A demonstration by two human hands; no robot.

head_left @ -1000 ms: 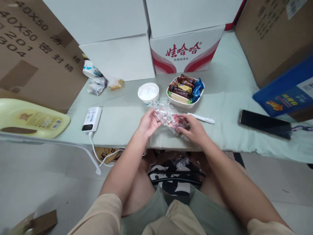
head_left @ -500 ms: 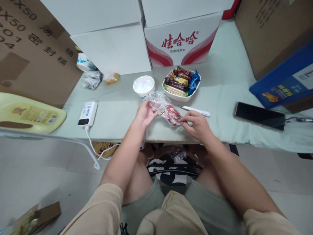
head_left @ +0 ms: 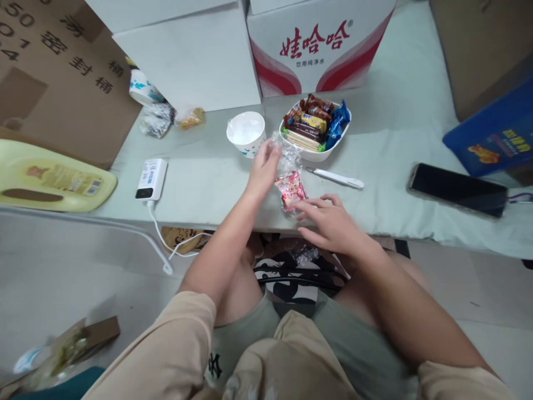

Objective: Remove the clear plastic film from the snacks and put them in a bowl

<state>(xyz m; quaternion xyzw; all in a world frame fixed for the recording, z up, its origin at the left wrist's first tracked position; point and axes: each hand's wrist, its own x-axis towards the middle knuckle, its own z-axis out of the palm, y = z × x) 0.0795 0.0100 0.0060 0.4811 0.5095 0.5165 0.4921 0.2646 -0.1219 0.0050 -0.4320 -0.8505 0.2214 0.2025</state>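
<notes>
Pinched between the fingers of my left hand [head_left: 263, 166] is crinkled clear plastic wrap [head_left: 290, 154]. A small red patterned packet [head_left: 290, 190] lies at the lower end of that plastic; whether the two are joined I cannot tell. My right hand [head_left: 327, 221] is open, fingers spread, its fingertips at the packet's lower right edge. Just beyond my left hand stands a white paper cup [head_left: 246, 135] with blue leaf marks. Behind the plastic sits a white bowl [head_left: 315, 156] of wrapped snacks and thin sticks. A white-handled knife-like tool [head_left: 339, 179] lies right of the packet.
A white power bank [head_left: 151, 179] with a cable and a yellow jug [head_left: 54, 176] are on the left. To the right lie a phone [head_left: 458, 190] and a blue box [head_left: 493, 130]. White cartons [head_left: 310, 53] line the back. Small wrapped pieces [head_left: 189, 118] lie back left.
My right fingers have let go of the packet and spread apart. My left hand has moved up and right with the plastic wrap. The packet now lies lower on the cloth.
</notes>
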